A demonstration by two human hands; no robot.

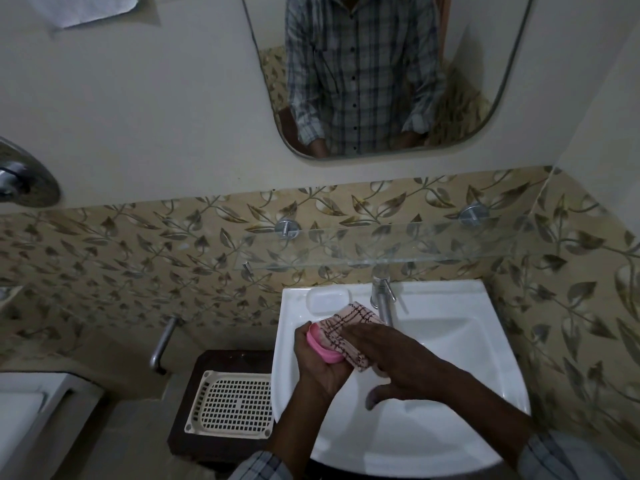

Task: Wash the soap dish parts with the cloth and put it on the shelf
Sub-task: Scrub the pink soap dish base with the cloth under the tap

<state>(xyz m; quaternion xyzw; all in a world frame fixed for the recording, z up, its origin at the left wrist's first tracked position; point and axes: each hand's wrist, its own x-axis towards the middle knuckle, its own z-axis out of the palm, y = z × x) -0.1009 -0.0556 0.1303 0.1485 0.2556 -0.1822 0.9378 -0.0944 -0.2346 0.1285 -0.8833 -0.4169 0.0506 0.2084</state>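
Holding one pink soap dish part (320,346), the left hand (318,365) curls its fingers and thumb round the rounded plastic edge, so this grip is closed on the part. One cloth (349,323), pale pink with dark checked lines, lies folded over the part. The right hand (398,362) presses on it with nearly straight fingers, the thumb spread apart toward the person. I count two hands, one pink part and one cloth.

Under the grip is one white sink (450,292), smooth and glossy, with a curved front. Just beyond the grip, on the rim, there is one white rounded-rectangle shape (327,299); I cannot tell if it is a loose dish part or moulded in the sink. Beside it, beyond the right hand, stands one metal tap (381,299).

Above and behind the grip hangs one clear glass shelf (415,244), fixed by two round metal mounts (286,227). Higher on the plain wall is one mirror (478,109) with rounded corners.

The wall tiles (138,254) behind the shelf are beige with a leaf pattern. Left of the grip and lower, one cream plastic tray (232,407) with a square grid of holes lies on a dark wooden stand (187,410).
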